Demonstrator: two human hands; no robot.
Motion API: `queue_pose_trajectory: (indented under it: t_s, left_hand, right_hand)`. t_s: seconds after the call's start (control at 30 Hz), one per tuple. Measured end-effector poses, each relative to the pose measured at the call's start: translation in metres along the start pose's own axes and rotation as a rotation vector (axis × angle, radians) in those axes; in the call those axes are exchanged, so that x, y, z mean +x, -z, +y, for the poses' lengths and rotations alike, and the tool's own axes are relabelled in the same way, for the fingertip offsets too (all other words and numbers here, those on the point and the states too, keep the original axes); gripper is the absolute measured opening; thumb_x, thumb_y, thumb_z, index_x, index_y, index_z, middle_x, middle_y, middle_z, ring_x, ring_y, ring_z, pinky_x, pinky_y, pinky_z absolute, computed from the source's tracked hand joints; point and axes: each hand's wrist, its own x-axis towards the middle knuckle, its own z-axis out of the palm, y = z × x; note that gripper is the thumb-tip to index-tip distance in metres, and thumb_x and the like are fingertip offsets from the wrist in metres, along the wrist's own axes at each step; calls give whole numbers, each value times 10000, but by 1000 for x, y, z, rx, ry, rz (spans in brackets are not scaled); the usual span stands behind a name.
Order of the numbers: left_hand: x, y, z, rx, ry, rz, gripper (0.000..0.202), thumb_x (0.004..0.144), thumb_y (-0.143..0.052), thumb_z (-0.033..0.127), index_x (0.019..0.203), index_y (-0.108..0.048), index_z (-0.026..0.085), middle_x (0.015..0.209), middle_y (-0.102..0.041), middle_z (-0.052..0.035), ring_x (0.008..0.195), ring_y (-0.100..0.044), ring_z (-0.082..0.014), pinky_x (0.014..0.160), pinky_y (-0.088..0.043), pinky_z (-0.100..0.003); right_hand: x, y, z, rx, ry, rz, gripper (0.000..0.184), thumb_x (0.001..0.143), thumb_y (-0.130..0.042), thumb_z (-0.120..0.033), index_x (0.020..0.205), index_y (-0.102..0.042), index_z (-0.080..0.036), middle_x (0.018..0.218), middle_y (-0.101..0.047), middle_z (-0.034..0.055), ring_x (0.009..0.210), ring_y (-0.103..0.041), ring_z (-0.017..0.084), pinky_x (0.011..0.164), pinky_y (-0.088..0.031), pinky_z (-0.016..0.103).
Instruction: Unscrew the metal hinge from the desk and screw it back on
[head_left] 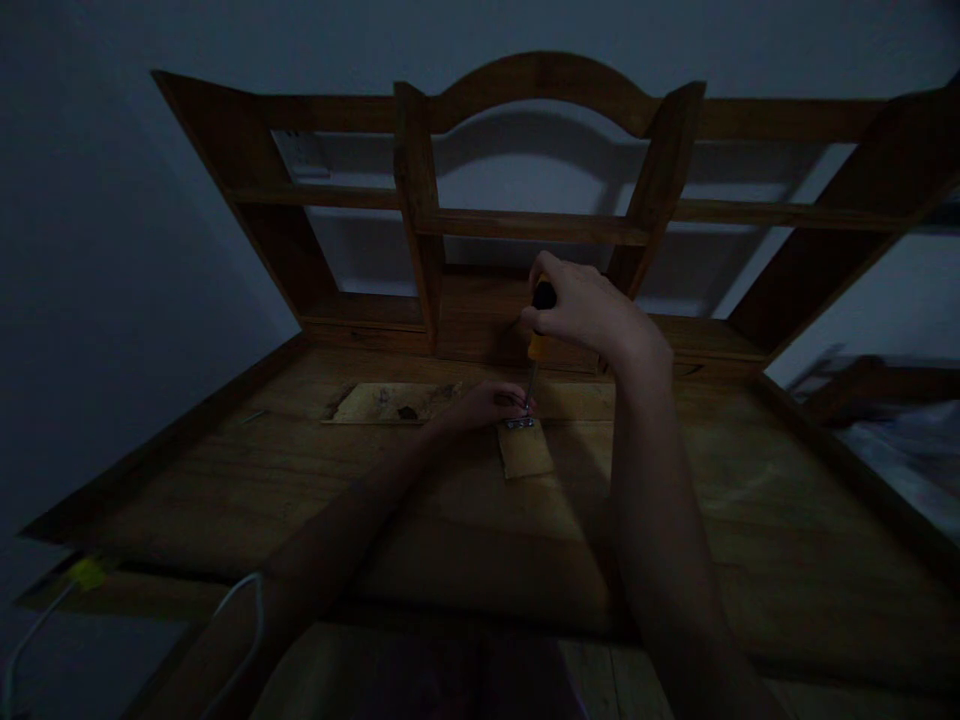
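Note:
My right hand point(581, 305) is wrapped round the black and orange handle of a screwdriver point(535, 345), which stands nearly upright with its tip down on a small metal bracket point(520, 423). The bracket lies at the top edge of a small wooden piece point(525, 450) on the wooden desk point(375, 480). My left hand point(484, 405) rests on the desk beside the bracket, its fingers pinched at the metal part and steadying it. A longer light wooden board point(390, 402) lies flat behind my left hand.
A wooden hutch point(420, 220) with shelves and an arched top stands at the back of the desk against a pale wall. A white cable point(240, 600) and a yellow tag point(86, 572) sit at the near left edge. The scene is dim.

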Motion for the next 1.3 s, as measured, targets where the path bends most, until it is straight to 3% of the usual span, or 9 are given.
queue_pose_trajectory:
  t_s: [0.13, 0.37, 0.6, 0.83, 1.07, 1.3]
  left_hand:
    - [0, 1, -3, 23, -20, -7, 291, 883, -742, 356, 1079, -743, 142, 1069, -764, -101, 985, -707, -194, 878, -530, -288]
    - [3, 0, -6, -16, -10, 11, 258, 858, -765, 347, 1016, -747, 143, 1060, -760, -93, 966, -701, -186, 877, -526, -293]
    - [1, 1, -2, -5, 12, 10, 269, 863, -755, 336, 1043, -747, 136, 1028, -761, -97, 928, -700, -176, 845, -526, -283]
    - [2, 0, -3, 21, -8, 22, 265, 853, -758, 343, 1012, -752, 132, 1021, -764, -94, 922, -698, -178, 829, -522, -271]
    - [2, 0, -3, 23, -30, 24, 256, 850, -758, 369, 955, -758, 135, 1094, -763, -101, 982, -700, -200, 869, -528, -292]
    - [4, 1, -11, 43, -49, 41, 240, 848, -762, 355, 974, -760, 151, 1051, -766, -87, 953, -699, -189, 859, -527, -288]
  right_hand:
    - [1, 2, 0, -7, -29, 10, 244, 838, -663, -323, 1043, -577, -224, 975, -670, 96, 985, -625, 317, 888, -458, 475]
    - [1, 2, -1, 28, 31, -26, 271, 808, -637, -285, 1065, -568, -231, 1045, -659, 87, 963, -599, 275, 856, -468, 429]
    - [0, 1, 4, 0, 0, 11, 227, 837, -648, -328, 1037, -591, -236, 972, -664, 79, 939, -615, 284, 849, -476, 443]
    - [0, 2, 1, 26, 22, -23, 295, 815, -645, -285, 1094, -564, -235, 1084, -660, 90, 976, -619, 288, 866, -477, 449]
    - [-1, 1, 2, -5, -15, 27, 246, 861, -632, -322, 1074, -557, -223, 1046, -666, 111, 1018, -611, 317, 883, -472, 473]
    - [0, 1, 2, 5, 12, 25, 342, 813, -640, -287, 1138, -548, -232, 1085, -659, 101, 1004, -608, 299, 864, -486, 452]
